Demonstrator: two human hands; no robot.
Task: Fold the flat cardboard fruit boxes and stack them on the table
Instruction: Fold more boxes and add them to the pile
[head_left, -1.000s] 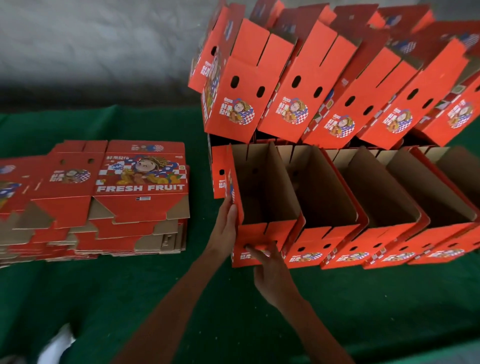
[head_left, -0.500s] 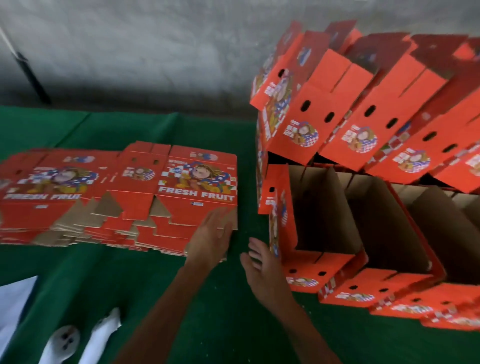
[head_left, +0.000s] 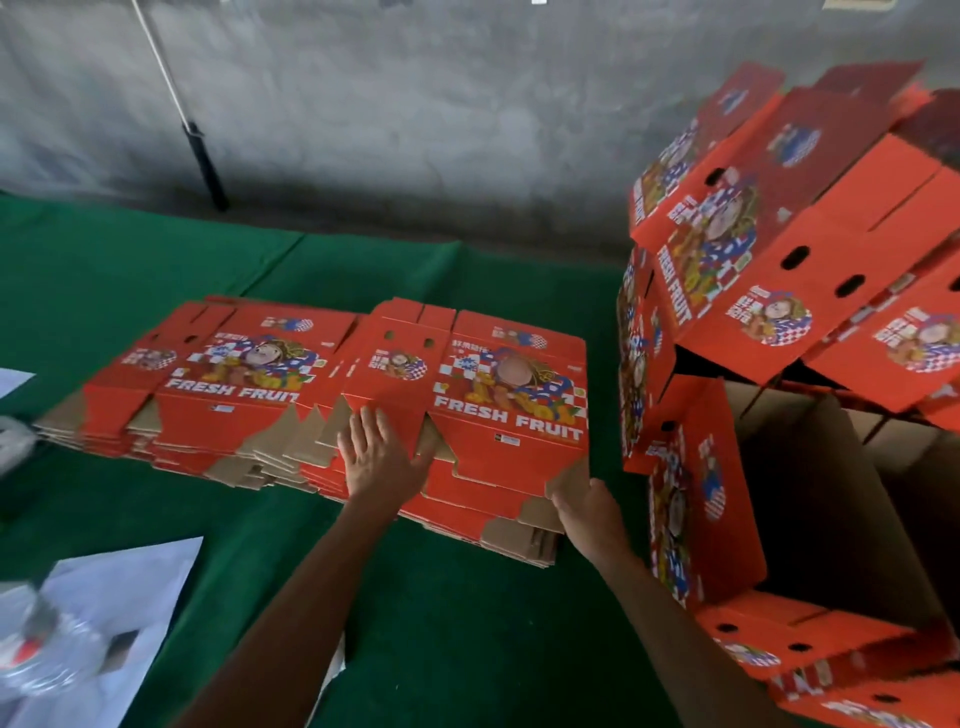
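Note:
Two piles of flat red "FRESH FRUIT" boxes lie on the green table. The nearer pile (head_left: 498, 415) is in the middle, the other pile (head_left: 223, 384) to its left. My left hand (head_left: 379, 457) rests with spread fingers on the front flaps of the nearer pile's top box. My right hand (head_left: 589, 512) grips the front right corner flap of that same box. At the right stand the folded boxes, an open row (head_left: 727, 519) below and a tilted upper row (head_left: 810, 249) stacked on it.
The green cloth table (head_left: 441, 623) runs to a grey wall at the back. White paper (head_left: 119, 597) and a crinkled clear plastic thing (head_left: 47, 654) lie at the front left. A dark pole (head_left: 205, 166) leans against the wall.
Both hands left the folded box at the right and moved left to the nearer flat pile. The left hand now lies on its top box and the right hand has taken its corner.

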